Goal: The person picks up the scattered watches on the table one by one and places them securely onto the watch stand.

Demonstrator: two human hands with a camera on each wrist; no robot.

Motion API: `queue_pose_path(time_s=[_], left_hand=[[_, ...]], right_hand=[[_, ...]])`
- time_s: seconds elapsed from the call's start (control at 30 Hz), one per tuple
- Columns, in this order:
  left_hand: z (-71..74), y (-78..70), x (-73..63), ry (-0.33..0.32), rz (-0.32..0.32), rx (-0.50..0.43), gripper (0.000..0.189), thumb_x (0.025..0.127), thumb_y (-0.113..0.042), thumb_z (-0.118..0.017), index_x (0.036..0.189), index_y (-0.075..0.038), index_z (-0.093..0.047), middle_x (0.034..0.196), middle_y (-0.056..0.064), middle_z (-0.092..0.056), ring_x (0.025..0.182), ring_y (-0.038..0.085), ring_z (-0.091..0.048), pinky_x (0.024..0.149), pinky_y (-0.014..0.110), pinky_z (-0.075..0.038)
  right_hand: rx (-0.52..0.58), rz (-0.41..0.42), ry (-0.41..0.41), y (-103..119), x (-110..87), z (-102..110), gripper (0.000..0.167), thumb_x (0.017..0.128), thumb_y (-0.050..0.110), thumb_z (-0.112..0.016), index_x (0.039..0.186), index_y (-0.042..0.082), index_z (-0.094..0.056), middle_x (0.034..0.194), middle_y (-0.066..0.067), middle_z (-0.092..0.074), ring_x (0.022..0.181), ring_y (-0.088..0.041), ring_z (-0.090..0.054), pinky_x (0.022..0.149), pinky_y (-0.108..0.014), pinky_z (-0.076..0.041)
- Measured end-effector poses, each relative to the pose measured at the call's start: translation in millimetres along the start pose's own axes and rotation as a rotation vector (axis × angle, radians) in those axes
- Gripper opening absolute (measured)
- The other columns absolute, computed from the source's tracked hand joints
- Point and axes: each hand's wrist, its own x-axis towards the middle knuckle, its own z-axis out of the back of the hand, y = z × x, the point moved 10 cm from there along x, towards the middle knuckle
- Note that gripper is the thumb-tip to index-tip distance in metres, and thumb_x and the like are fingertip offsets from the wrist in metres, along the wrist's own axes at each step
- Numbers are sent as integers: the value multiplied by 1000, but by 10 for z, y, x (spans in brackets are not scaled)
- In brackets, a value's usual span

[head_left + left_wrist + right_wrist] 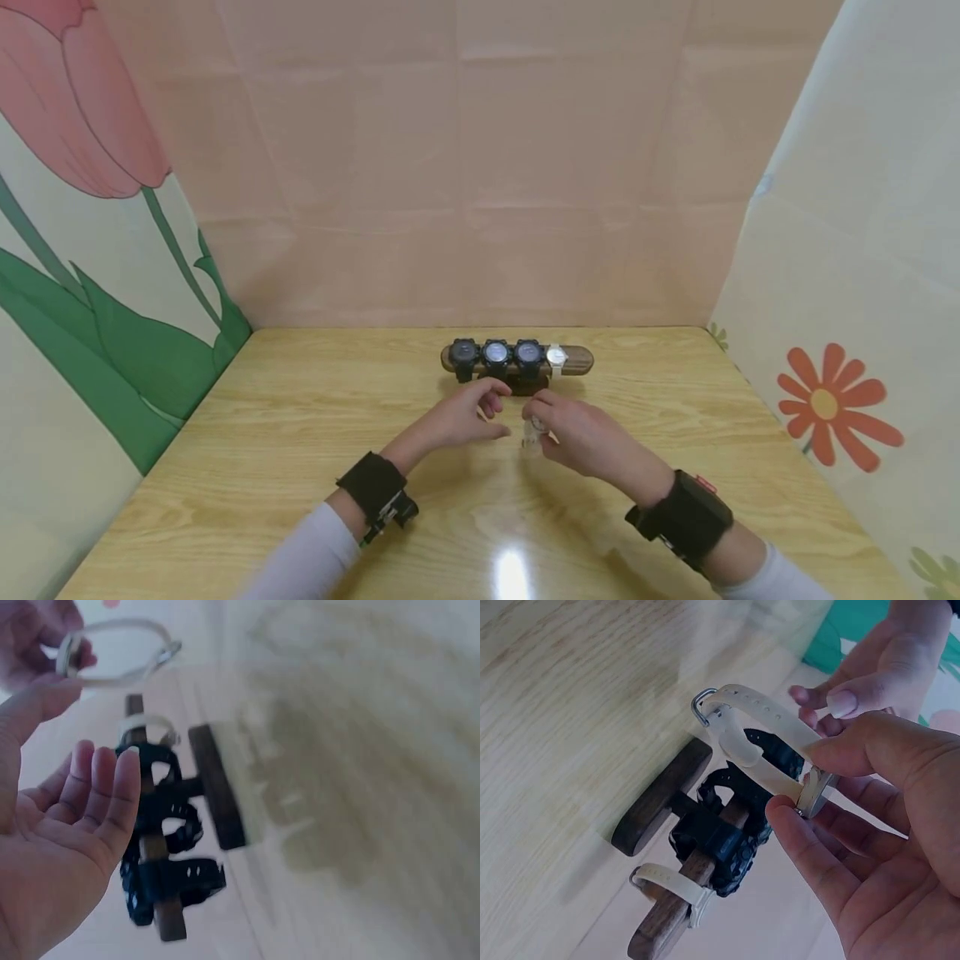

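Observation:
My right hand [585, 435] pinches a white wristwatch [757, 705] by its case, between thumb and fingers. The strap forms a loop with a silver buckle [703, 705] at the far end from the case. My left hand [461, 414] is held just left of this watch, its fingers loosely bent and nothing in them; in the left wrist view its thumb tip overlaps the watch's edge. Beyond both hands stands a dark wooden watch stand [579, 360]. Around its bar are three black watches [496, 353] and, to their right, another white watch [557, 357].
The wood-grain table [300, 400] reaches back to a plain pink cloth backdrop [480, 167]. Cloths with a tulip print [82, 100] on the left and flowers [825, 406] on the right flank it. The stand's base [660, 799] rests on the tabletop near the back.

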Motion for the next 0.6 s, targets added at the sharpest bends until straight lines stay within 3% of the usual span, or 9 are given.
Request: queue_pose_path(time_s=[0.17,0.3,0.53,0.6], left_hand=[[256,-20,-15,-81,-21,63,50,88,-18,-81,131,-9,-60,104,1,-62,100,22,-62,78,25,-56],[410,-13,-49,-132,-31,82,48,88,-16,-81,130,-9,-61,105,0,-60,100,25,-62,79,26,-57],[606,45,-103,-183,-15,107,46,89,-16,-80,130,-10,-63,115,11,-60,101,18,-58,81,27,-57],[659,65,-109,-194,-7,109,48,88,-15,-81,131,-8,-62,119,16,-60,104,24,-58,83,30,-57]], right_hand=[[-14,-7,-6,-29,-6,65,34,76,-3,-79,108,5,-68,99,-4,-64,75,-9,-58,60,-20,-51],[-38,-4,-10,-39,-8,87,33,77,-2,-80,107,3,-69,98,-5,-65,76,-10,-60,61,-21,-54],[-35,-20,-8,-93,-27,112,34,77,-1,-79,109,5,-69,101,-5,-65,77,-11,-61,61,-20,-54],[-36,-18,-19,-100,-38,129,35,77,-2,-79,110,4,-69,101,-6,-65,76,-10,-61,60,-19,-53]])
